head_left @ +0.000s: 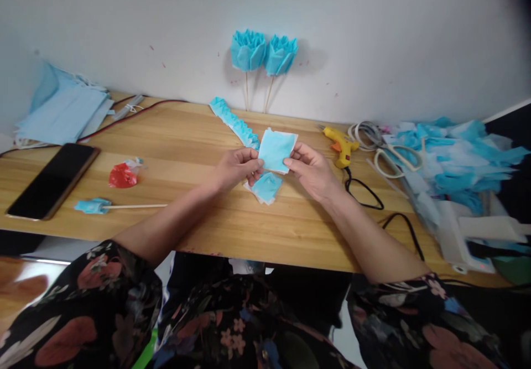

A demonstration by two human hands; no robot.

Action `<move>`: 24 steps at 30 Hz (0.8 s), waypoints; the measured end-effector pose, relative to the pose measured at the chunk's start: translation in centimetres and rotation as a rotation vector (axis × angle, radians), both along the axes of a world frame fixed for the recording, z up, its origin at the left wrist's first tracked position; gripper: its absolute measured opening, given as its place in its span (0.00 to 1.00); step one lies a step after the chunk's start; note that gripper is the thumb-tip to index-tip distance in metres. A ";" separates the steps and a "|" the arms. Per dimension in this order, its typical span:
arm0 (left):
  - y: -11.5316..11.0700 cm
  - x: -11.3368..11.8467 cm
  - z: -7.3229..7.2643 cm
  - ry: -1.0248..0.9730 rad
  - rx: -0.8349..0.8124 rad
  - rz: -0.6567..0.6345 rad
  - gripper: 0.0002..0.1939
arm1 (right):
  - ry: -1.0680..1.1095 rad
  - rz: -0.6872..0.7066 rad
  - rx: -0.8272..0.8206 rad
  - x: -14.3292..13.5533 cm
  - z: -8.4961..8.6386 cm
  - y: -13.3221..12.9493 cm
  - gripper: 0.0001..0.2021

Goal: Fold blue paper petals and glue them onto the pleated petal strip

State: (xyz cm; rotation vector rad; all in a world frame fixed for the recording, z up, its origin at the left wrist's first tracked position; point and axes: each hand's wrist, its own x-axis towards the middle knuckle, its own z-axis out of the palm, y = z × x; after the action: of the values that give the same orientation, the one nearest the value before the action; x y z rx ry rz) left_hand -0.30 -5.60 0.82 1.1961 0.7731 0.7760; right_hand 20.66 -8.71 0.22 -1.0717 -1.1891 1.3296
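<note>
A blue fabric square with white edges is held up above the wooden table. My left hand pinches its left edge, fingers closed. The right edge is between the thumb and fingers of my right hand. Just below lies another blue piece, partly beside my left fingertips. A pleated blue strip runs diagonally behind my left hand. Two blue fabric flowers on thin sticks lean against the wall.
On the left are a phone, a red wrapper, a stick with blue fabric and stacked masks. A yellow glue gun, scissors, a cable and a heap of blue scraps lie right.
</note>
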 end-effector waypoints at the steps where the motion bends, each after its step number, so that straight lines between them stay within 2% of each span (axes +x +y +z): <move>1: 0.0 0.0 0.0 0.002 0.008 -0.004 0.11 | 0.006 -0.002 0.000 0.0 0.1 0.0 0.19; 9: -0.2 -0.2 -0.1 -0.023 0.035 -0.043 0.12 | 0.146 0.051 -0.071 -0.1 0.6 0.1 0.22; 14: 0.1 -0.1 -0.3 -0.194 0.011 -0.035 0.21 | 0.145 0.095 -0.073 0.0 0.7 0.0 0.20; 17: 0.1 0.1 -0.4 -0.231 0.009 0.015 0.22 | 0.127 0.134 -0.073 -0.3 0.6 -0.2 0.20; 24: 0.2 0.0 -0.5 -0.075 0.051 0.196 0.15 | 0.148 0.207 -0.120 -0.5 -0.1 -0.2 0.19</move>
State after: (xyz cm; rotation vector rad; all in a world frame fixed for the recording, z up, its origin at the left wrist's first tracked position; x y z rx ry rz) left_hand -0.35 -5.44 0.36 1.1409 0.8203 1.0023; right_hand 20.12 -8.88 0.10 -0.9342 -1.1440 1.6293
